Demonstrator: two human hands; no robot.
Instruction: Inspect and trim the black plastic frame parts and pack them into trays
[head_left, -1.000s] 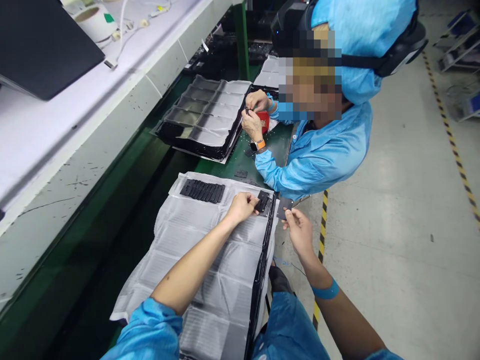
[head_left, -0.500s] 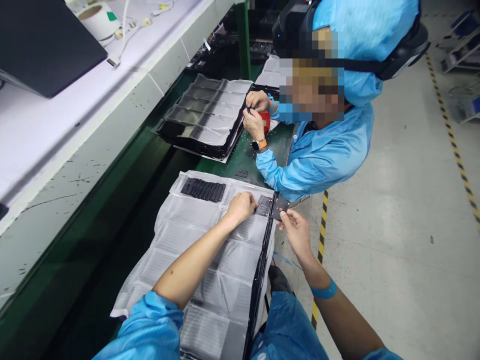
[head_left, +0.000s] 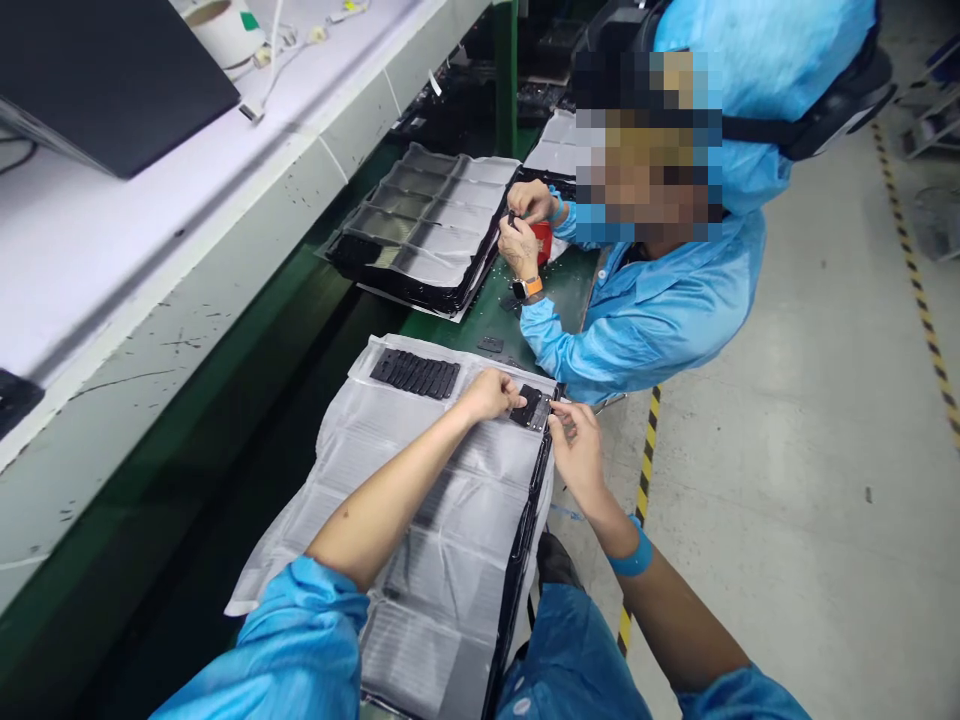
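Small flat black plates (head_left: 533, 409) lie overlapped in the far right pocket of the white-lined tray (head_left: 480, 465). My left hand (head_left: 493, 394) is closed, thumb and forefinger pinching at the left edge of these plates. From the right, my right hand (head_left: 577, 440) has its thumb and forefinger closed on the plates' right edge, the other fingers curled. The fingertips hide which plate each hand grips. A row of several overlapped black plates (head_left: 416, 373) rests in the far left pocket.
Across the green bench, a co-worker's hands (head_left: 523, 225) hold a small dark part. Beside them stands a stack of lined black trays (head_left: 431, 225). A loose black plate (head_left: 491, 344) lies between the trays. On the left runs a white shelf (head_left: 187, 260) with a laptop (head_left: 112, 80).
My right hand has moved left and brought its black plate from over the tray's edge onto the plates in the pocket. My left hand has stayed beside them. The view has shifted slightly.
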